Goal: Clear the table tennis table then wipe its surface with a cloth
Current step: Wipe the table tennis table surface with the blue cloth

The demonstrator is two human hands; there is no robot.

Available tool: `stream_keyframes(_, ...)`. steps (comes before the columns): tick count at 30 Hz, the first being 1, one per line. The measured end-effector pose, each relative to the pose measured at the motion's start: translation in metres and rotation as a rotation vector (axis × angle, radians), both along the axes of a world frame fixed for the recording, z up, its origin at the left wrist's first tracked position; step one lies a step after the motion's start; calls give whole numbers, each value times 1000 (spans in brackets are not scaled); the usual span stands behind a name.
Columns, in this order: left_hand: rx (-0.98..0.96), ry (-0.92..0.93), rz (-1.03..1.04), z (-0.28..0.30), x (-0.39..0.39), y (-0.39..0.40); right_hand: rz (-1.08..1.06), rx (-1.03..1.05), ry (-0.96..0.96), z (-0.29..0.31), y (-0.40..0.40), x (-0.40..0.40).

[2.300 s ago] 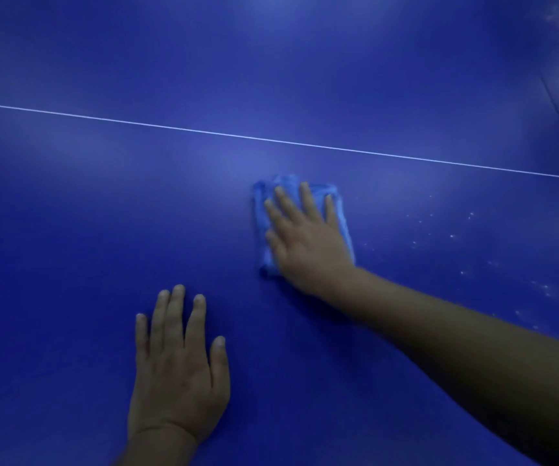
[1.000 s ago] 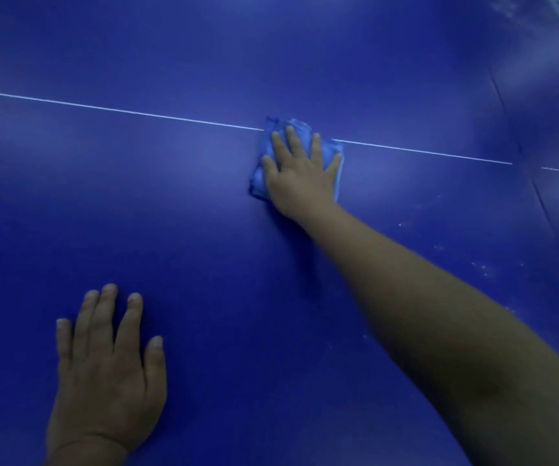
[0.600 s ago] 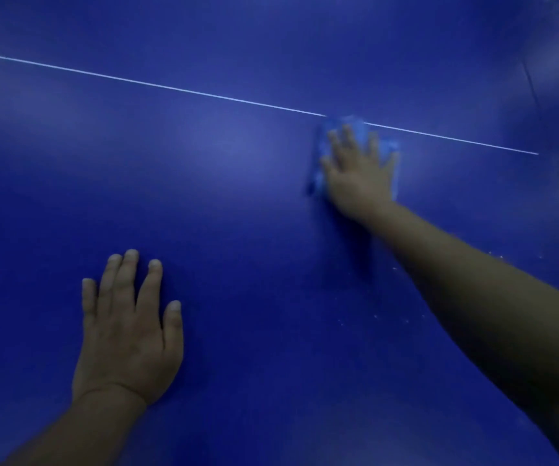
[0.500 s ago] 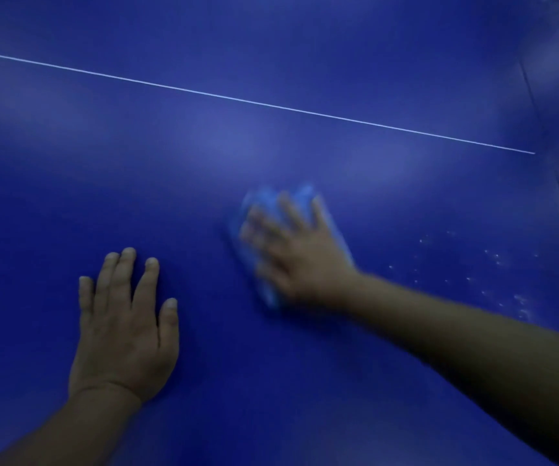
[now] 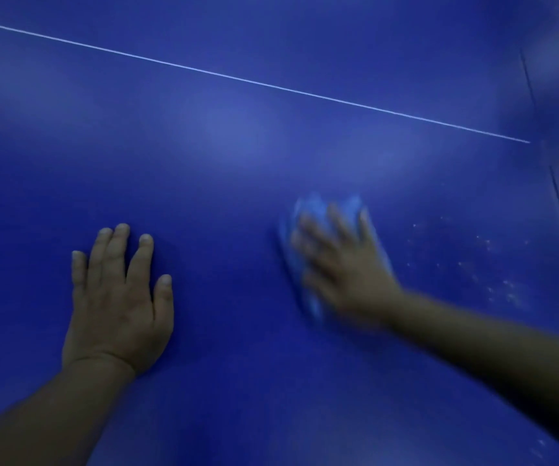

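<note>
Desk's cleared; our right hand (image 5: 345,264) presses the light-blue folded cloth (image 5: 305,230) flat-fingered, left hand (image 5: 118,297) spread, white specks (image 5: 493,274) rightward left to wipe.

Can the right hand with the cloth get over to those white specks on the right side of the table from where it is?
Probably yes. The right hand presses the cloth flat on the table, and the white specks lie just to its right with only bare surface between.

bare forearms (image 5: 493,351), no sleeves, short fingernails
</note>
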State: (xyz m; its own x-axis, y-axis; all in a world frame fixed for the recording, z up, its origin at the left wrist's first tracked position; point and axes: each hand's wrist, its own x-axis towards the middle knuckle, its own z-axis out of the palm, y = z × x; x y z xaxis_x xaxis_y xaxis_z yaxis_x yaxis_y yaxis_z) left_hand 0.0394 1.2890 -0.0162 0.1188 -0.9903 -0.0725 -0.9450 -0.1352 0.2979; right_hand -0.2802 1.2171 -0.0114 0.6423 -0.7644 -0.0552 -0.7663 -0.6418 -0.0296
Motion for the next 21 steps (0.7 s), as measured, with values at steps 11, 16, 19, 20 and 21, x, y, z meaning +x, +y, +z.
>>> stream_keyframes(11, -34, -5, 3, -3, 0, 1, -635, 29, 24, 12, -185, -66)
stream_keyframes(16, -25, -11, -12, -3, 2, 1, -265, -35, 63, 0, -68, -52)
stream_keyframes(19, -15, -1, -6, -3, 2, 1, 108, 61, 80, 2, 11, -60)
stream_keyframes(20, -16, 4, -8, -2, 2, 1, 141, 79, 80, 5, 0, -64)
stream_keyframes(21, -18, 7, -10, -2, 2, 0, 100, 46, 68, 6, -25, -64)
